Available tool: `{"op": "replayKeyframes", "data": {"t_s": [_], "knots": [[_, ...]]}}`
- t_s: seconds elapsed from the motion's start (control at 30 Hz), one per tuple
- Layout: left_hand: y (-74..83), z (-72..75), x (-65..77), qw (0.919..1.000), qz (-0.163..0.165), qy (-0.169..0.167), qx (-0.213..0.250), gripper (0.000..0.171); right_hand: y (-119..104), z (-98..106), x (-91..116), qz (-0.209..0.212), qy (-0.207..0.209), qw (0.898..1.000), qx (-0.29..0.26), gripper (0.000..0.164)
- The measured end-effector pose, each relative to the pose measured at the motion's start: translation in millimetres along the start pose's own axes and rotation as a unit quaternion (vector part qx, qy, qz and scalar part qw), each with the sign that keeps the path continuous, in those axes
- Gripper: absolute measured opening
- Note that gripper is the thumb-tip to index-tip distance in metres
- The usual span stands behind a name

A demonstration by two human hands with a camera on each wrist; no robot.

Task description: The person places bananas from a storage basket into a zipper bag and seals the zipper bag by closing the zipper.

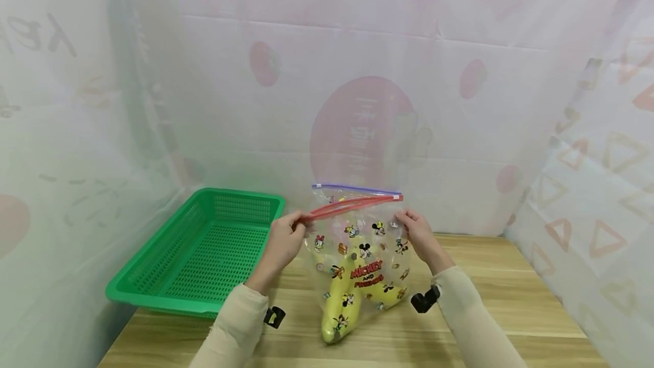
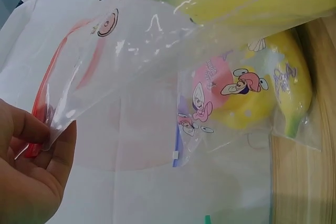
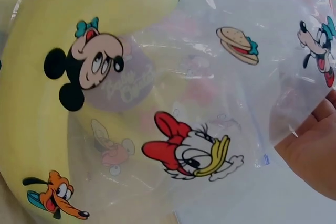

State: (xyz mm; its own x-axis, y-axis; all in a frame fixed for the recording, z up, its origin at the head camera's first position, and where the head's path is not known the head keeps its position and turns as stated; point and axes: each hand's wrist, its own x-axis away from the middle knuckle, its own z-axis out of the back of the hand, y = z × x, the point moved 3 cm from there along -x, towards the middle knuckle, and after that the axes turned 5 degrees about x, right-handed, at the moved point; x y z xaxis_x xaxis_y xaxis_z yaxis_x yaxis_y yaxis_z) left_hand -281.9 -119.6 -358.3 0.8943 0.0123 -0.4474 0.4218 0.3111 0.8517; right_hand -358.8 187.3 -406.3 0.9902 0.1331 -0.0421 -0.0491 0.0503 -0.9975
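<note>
A clear zip bag (image 1: pixel 327 251) with cartoon prints stands upright on the table between my hands. Inside it are yellow bananas (image 1: pixel 341 300). Along its top runs a red zip (image 1: pixel 357 204) with a white slider near the right end; two red strips show slightly apart in the middle. My left hand (image 1: pixel 286 238) pinches the top left corner at the zip between thumb and fingers. Lower, at the upper right edge, my right hand (image 1: pixel 421 238) pinches the plastic. Behind stands a second clear bag (image 2: pixel 197 114) with a purple-blue zip (image 1: pixel 357 188), also holding yellow, banana-like fruit.
To the left, a green plastic basket (image 1: pixel 114 291) with slotted walls sits on the wooden table (image 1: pixel 490 300). Pale printed sheets (image 1: pixel 219 101) hang behind and on both sides of the table. Each wrist carries a black camera mount (image 1: pixel 426 300).
</note>
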Motion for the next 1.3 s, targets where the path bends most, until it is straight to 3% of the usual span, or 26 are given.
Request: {"op": "replayKeyframes", "data": {"t_s": [0.2, 0.5, 0.73, 1.0, 1.13, 1.3], "knots": [[-2.8, 5.5, -6.6, 0.9998, 0.006, -0.003, -0.020, 0.027, -2, -3, 6, 0.010, 0.018, 0.999, 0.038, 0.022], [-5.6, 15.0, -16.3, 0.9980, 0.050, -0.029, -0.028, 0.026, -4, -8, 16, 0.027, 0.023, 0.997, 0.070, 0.021], [-4.8, 25.6, -25.6, 0.9972, 0.049, -0.014, -0.054, 0.027, -5, -11, 23, 0.049, 0.046, 0.996, 0.061, 0.022], [-3.0, 33.2, -29.2, 0.9941, 0.053, -0.004, -0.095, 0.023, -8, -17, 30, 0.112, 0.049, 0.993, 0.009, 0.019], [0.5, 33.4, -29.8, 0.9835, 0.046, -0.022, -0.174, 0.021, -9, -21, 34, 0.124, 0.039, 0.991, -0.013, 0.021], [4.7, 28.0, -28.7, 0.9562, 0.024, -0.064, -0.285, 0.029, -13, -22, 35, 0.132, 0.038, 0.990, -0.022, 0.031]]}}
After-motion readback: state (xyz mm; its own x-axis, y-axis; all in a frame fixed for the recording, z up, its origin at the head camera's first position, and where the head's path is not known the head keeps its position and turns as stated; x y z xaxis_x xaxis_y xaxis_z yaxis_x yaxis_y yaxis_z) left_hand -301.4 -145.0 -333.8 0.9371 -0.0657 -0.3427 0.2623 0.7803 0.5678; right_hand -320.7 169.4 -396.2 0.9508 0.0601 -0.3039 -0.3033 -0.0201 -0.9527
